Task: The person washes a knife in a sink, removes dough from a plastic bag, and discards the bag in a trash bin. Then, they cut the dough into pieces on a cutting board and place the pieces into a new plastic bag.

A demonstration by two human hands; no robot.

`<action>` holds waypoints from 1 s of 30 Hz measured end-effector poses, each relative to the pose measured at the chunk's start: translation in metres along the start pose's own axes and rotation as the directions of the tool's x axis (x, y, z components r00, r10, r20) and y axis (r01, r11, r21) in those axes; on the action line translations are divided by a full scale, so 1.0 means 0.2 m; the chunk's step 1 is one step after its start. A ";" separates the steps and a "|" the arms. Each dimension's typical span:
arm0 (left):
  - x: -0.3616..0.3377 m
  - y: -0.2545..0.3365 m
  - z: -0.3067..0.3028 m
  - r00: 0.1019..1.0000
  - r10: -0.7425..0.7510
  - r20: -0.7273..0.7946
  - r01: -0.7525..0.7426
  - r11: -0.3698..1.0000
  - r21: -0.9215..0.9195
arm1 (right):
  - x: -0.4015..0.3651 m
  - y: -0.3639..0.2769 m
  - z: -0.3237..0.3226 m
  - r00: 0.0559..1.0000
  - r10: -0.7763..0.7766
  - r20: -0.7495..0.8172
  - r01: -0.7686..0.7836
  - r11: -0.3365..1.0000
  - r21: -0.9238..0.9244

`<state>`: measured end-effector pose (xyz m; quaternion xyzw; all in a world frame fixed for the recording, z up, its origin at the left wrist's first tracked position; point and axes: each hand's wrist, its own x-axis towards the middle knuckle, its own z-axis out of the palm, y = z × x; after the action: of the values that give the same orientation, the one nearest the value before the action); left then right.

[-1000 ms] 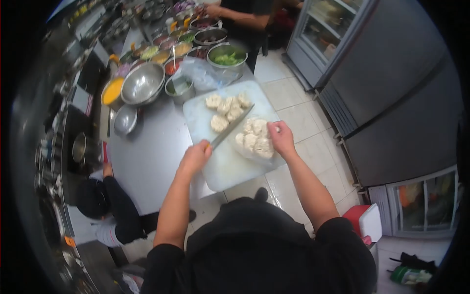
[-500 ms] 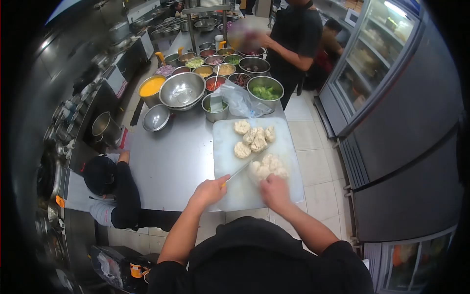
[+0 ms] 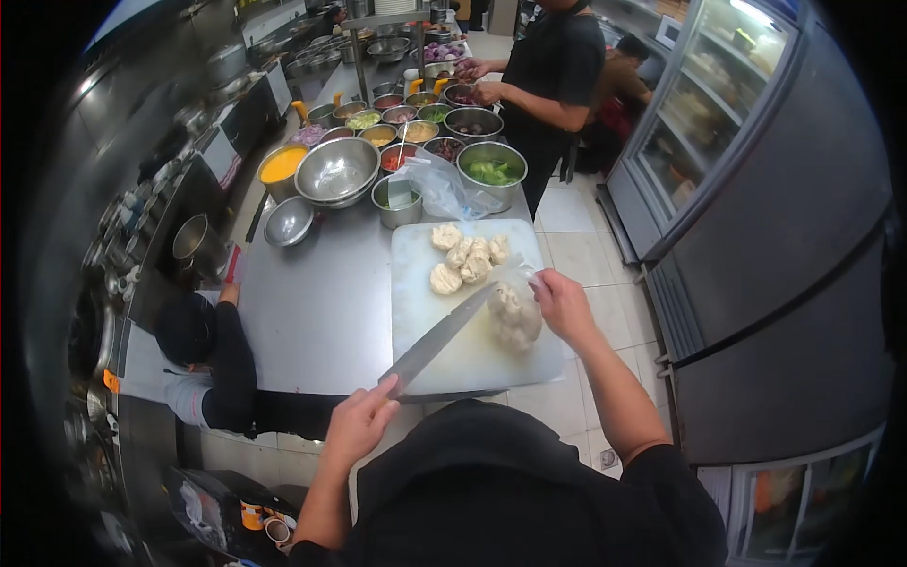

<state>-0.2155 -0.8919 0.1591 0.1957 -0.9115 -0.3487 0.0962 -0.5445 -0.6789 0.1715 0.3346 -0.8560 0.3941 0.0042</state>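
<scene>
My left hand [image 3: 363, 416] is closed around the handle of a long, wide-bladed knife [image 3: 442, 337]. Its blade points away to the right over the white cutting board [image 3: 416, 255], the tip by the neck of a clear plastic bag [image 3: 515, 319]. Several pale, dough-like lumps fill the bag, which is tilted over the board's right side. My right hand [image 3: 563, 304] pinches the bag's upper end. Farther back on the board sit several loose pale lumps [image 3: 474, 268], touching or close together.
Beyond the board stand a steel pot of green vegetables [image 3: 491, 172], stacked steel bowls [image 3: 336, 170], a pot of orange liquid [image 3: 283, 166] and a crumpled plastic bag [image 3: 444, 187]. One person [image 3: 203, 359] leans at the left table edge; another [image 3: 553, 76] works at the far right.
My right hand has risen and moved away from me, pulling up the bag's end. My left hand has drawn back toward me with the knife, and the blade now shows broadside.
</scene>
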 end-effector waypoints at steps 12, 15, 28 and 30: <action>-0.05 0.08 -0.03 0.995 0.101 -0.028 -0.096 0.986 0.133 | 0.08 0.00 0.00 0.980 -0.196 -0.034 0.194 0.978 -0.073; -0.04 0.11 -0.04 0.996 0.086 -0.003 -0.085 0.982 0.167 | 0.09 0.02 -0.01 0.985 -0.168 -0.027 0.166 0.985 -0.054; 0.07 0.15 -0.08 0.990 0.141 0.023 -0.142 0.955 0.262 | 0.05 -0.07 -0.02 0.978 -0.209 0.009 0.209 0.974 -0.087; 0.10 0.18 -0.08 0.990 0.134 0.049 -0.142 0.947 0.286 | 0.02 -0.09 -0.01 0.958 -0.287 -0.001 0.284 0.950 -0.132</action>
<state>-0.2383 -0.8855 0.1966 0.1383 -0.9654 -0.2069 0.0777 -0.5385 -0.6878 0.1861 0.4499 -0.8225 0.3358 0.0916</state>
